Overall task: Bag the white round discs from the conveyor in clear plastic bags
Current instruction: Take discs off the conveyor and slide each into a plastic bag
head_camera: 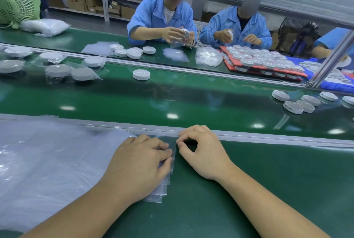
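Observation:
A stack of clear plastic bags point(57, 161) lies on the near green bench, left of centre. My left hand point(141, 163) rests flat on the stack's right end, fingertips pressing the top bag. My right hand point(201, 151) sits just to its right, thumb and forefinger pinching at the bag's right edge by the metal rail point(268, 137). On the green conveyor point(172, 99), one bare white disc point(141, 74) lies mid-belt. Several bare discs point(298, 103) lie at the far right. Several bagged discs point(57, 71) lie at the left.
Across the belt, two people in blue coats bag discs at the far bench. A red tray point(262, 67) of several discs, loose discs point(132, 51) and bags lie there. A green fan point(15, 2) stands far left. A slanted metal post point(333, 59) rises at right.

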`<state>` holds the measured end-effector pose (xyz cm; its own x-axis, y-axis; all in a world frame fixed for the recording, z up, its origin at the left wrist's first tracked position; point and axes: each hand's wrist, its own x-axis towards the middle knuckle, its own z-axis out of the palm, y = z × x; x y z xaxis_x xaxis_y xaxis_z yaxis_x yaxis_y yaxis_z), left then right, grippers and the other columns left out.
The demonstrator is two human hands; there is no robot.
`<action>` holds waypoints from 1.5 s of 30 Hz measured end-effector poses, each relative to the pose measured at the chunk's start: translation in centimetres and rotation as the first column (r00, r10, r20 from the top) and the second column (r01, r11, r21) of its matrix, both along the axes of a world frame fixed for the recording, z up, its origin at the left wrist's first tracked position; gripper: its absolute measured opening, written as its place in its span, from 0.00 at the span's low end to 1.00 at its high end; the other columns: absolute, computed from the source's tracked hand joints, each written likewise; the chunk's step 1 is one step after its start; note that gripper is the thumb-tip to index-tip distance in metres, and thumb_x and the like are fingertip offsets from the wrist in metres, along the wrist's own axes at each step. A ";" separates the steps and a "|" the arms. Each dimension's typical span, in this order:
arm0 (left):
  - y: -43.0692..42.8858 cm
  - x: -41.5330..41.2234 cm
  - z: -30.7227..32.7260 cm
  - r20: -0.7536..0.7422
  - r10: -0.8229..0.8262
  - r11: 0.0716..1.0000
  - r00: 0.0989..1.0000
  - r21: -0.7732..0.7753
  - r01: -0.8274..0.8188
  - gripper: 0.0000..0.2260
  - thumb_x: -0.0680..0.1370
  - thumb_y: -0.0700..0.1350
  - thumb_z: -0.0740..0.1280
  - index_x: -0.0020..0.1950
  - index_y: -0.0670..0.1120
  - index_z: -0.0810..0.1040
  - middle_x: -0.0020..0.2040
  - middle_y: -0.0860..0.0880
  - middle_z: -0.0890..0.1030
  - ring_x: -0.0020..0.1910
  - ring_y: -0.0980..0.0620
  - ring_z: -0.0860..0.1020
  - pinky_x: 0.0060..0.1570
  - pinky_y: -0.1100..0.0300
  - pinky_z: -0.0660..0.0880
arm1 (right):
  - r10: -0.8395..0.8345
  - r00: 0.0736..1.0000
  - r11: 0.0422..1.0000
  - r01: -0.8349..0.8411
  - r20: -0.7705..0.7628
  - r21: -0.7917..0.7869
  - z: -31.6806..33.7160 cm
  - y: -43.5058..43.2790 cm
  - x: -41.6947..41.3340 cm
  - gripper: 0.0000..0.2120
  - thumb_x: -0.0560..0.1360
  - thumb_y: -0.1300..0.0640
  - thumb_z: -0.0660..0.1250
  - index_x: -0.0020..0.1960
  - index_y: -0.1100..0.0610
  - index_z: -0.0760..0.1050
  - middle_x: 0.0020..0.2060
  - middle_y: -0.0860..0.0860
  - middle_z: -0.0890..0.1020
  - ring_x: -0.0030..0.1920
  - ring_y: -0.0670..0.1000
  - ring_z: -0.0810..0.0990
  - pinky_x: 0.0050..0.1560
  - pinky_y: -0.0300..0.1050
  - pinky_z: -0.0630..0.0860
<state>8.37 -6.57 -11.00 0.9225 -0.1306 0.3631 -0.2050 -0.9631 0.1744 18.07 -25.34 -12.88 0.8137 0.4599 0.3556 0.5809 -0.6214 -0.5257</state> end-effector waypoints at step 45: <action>-0.1 0.0 -0.2 0.015 0.010 1.000 1.000 -0.017 -0.010 0.12 0.75 0.58 0.63 0.50 0.61 0.86 0.51 0.65 0.83 0.49 0.56 0.80 0.46 0.55 0.77 | -0.008 0.998 0.999 0.012 -0.065 0.049 0.3 -0.3 -0.1 0.09 0.72 0.42 0.62 0.44 0.41 0.80 0.46 0.37 0.82 0.56 0.40 0.77 0.58 0.37 0.73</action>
<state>8.41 -6.64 -11.23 0.9183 -0.1148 0.3790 -0.1977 -0.9621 0.1876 18.01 -25.59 -12.57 0.8402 0.4349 0.3239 0.5386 -0.5996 -0.5920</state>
